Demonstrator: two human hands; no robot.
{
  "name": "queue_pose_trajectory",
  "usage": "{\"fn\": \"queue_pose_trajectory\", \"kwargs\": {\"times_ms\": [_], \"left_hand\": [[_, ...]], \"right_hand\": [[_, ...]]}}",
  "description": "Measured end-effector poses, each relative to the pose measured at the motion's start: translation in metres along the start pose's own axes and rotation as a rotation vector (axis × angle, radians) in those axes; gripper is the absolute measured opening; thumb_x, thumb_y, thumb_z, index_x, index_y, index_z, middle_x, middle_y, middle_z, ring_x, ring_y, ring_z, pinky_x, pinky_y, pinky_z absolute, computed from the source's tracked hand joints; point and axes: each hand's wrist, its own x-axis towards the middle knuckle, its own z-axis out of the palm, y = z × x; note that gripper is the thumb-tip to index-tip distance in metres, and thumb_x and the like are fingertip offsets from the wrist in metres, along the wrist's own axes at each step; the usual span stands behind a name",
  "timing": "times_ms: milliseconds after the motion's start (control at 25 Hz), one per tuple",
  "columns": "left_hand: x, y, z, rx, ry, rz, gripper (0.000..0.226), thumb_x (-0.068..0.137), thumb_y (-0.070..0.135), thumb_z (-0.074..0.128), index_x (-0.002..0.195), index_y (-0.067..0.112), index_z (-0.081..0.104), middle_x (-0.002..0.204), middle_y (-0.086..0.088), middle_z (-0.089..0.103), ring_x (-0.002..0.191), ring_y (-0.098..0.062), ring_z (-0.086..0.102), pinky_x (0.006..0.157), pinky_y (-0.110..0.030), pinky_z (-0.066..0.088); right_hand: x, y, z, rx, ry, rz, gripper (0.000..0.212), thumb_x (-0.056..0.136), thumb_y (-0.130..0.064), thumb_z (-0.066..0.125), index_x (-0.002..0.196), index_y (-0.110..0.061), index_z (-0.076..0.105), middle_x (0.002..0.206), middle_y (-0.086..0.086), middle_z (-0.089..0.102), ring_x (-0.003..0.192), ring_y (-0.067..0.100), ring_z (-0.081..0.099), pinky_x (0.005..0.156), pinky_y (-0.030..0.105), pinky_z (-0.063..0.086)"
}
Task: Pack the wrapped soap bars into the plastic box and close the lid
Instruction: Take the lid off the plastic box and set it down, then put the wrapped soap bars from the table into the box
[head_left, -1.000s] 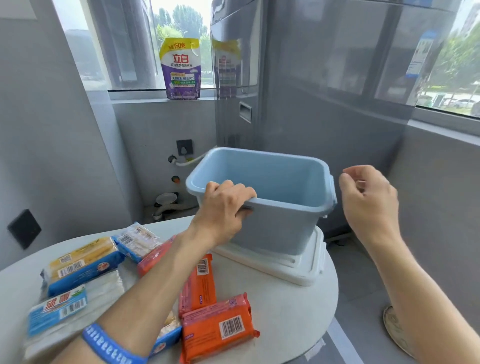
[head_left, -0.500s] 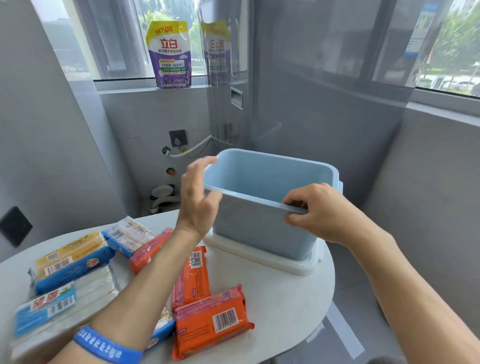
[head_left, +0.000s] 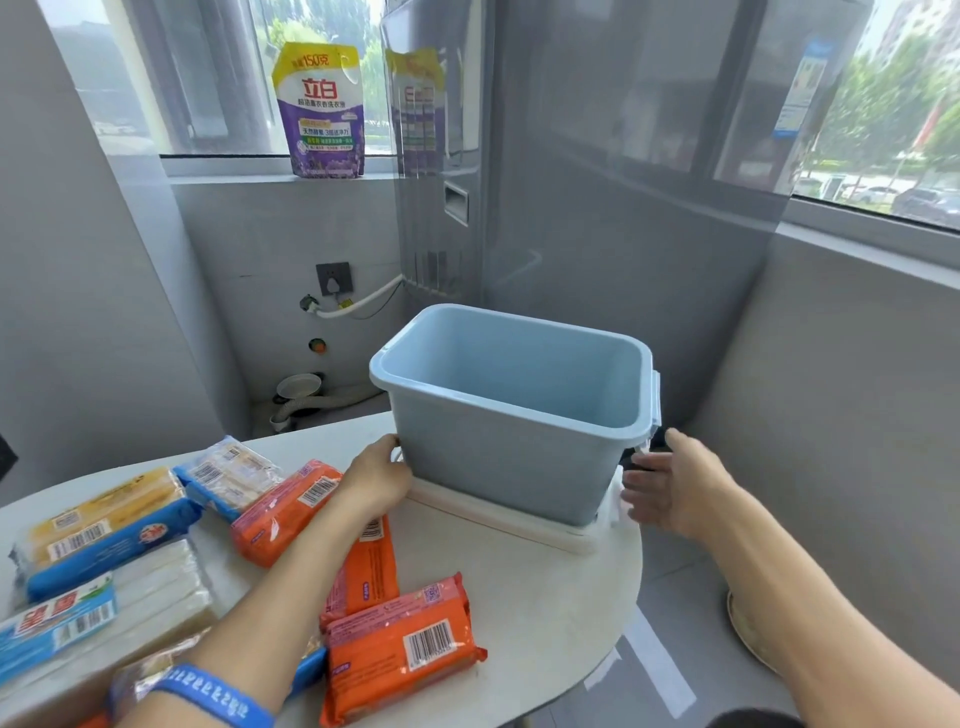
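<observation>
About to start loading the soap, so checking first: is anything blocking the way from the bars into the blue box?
Nothing visible does. The blue box stands open and looks empty, its white lid lying underneath it, and the orange soap bars lie on bare table beside it.

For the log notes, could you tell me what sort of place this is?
Probably a home laundry balcony: a detergent pouch on the windowsill, a drain hose by the wall, and a tall grey appliance.

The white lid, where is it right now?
In the head view the white lid lies flat on the round table, right of centre, directly under the empty blue box, with the left hand and right hand at its ends.
</observation>
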Motion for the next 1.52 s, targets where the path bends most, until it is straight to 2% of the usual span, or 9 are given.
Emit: {"fn": "queue_pose_trajectory", "kwargs": {"times_ms": [440,600,760,880,960,1160,1280,1360,1520], "left_hand": [[-0.001,-0.014,-0.004,0.077,0.033,-0.012,0.052,0.083,0.008,0.042,0.134,0.012,0.049,0.129,-0.017,0.059,0.107,-0.034,0.061,0.079,-0.035,0.049],[-0.014,-0.013,-0.019,0.129,0.107,0.076,0.054,0.080,0.008,0.051,0.134,0.011,0.053,0.136,-0.014,0.058,0.122,-0.031,0.055,0.095,-0.035,0.046],[-0.033,-0.017,-0.061,0.363,0.164,0.221,0.039,0.079,0.015,0.055,0.116,0.018,0.067,0.116,-0.005,0.070,0.107,-0.026,0.063,0.088,-0.034,0.050],[-0.051,-0.024,-0.071,0.609,0.155,0.196,0.030,0.081,0.040,0.054,0.101,0.022,0.068,0.107,-0.006,0.071,0.097,-0.029,0.064,0.074,-0.035,0.048],[-0.063,-0.024,-0.050,0.780,-0.003,0.084,0.059,0.077,0.064,0.051,0.114,0.019,0.060,0.117,-0.009,0.067,0.106,-0.032,0.062,0.078,-0.037,0.046],[-0.068,-0.025,-0.027,0.653,-0.084,-0.053,0.070,0.071,0.043,0.063,0.132,0.017,0.042,0.127,-0.011,0.061,0.115,-0.033,0.058,0.091,-0.039,0.048],[-0.064,-0.017,-0.058,0.093,-0.190,-0.211,0.057,0.066,0.042,0.061,0.117,0.018,0.053,0.103,-0.008,0.065,0.088,-0.025,0.065,0.074,-0.033,0.054],[-0.067,-0.013,-0.081,-0.439,-0.354,-0.264,0.036,0.068,0.030,0.051,0.096,0.009,0.060,0.083,-0.012,0.064,0.068,-0.024,0.061,0.064,-0.030,0.050],[-0.077,-0.020,-0.119,-1.068,-0.544,-0.201,0.052,0.084,0.023,0.032,0.117,-0.003,0.062,0.110,-0.036,0.062,0.088,-0.043,0.064,0.076,-0.045,0.052]], "right_hand": [[0.018,0.023,0.015,-0.075,-0.122,-0.054,0.024,0.096,-0.018,0.046,0.091,-0.004,0.065,0.086,0.012,0.061,0.072,0.025,0.057,0.070,0.040,0.047],[-0.002,0.035,0.007,-0.944,0.046,-0.208,0.020,0.080,-0.012,0.046,0.082,-0.002,0.062,0.071,0.014,0.063,0.058,0.027,0.056,0.059,0.032,0.048],[-0.053,0.040,0.029,-1.563,-0.260,-0.254,0.019,0.077,-0.013,0.044,0.072,-0.008,0.062,0.066,0.008,0.068,0.047,0.022,0.056,0.049,0.024,0.047],[-0.089,0.048,0.066,-1.563,-0.595,-0.647,0.022,0.082,-0.030,0.062,0.101,-0.019,0.066,0.093,-0.006,0.067,0.076,0.015,0.061,0.065,0.024,0.050],[-0.113,0.061,0.090,-1.475,-0.757,-0.959,0.052,0.074,-0.049,0.069,0.121,-0.032,0.055,0.112,-0.010,0.062,0.098,0.013,0.057,0.083,0.028,0.048],[-0.117,0.103,0.123,-1.702,-0.769,-1.239,0.087,0.056,-0.066,0.077,0.125,-0.027,0.043,0.114,-0.003,0.058,0.102,0.021,0.052,0.087,0.038,0.044],[-0.110,0.086,0.118,-1.572,-0.790,-1.065,0.067,0.057,-0.065,0.077,0.106,-0.024,0.058,0.101,-0.003,0.062,0.090,0.020,0.058,0.075,0.034,0.047],[-0.101,0.071,0.102,-1.269,-0.904,-0.724,0.057,0.057,-0.065,0.077,0.095,-0.024,0.066,0.089,-0.003,0.065,0.082,0.020,0.061,0.071,0.034,0.046],[-0.099,0.058,0.077,-0.257,-1.298,0.081,0.075,0.074,-0.047,0.077,0.128,0.001,0.057,0.109,0.026,0.063,0.096,0.042,0.062,0.086,0.049,0.052]]}}
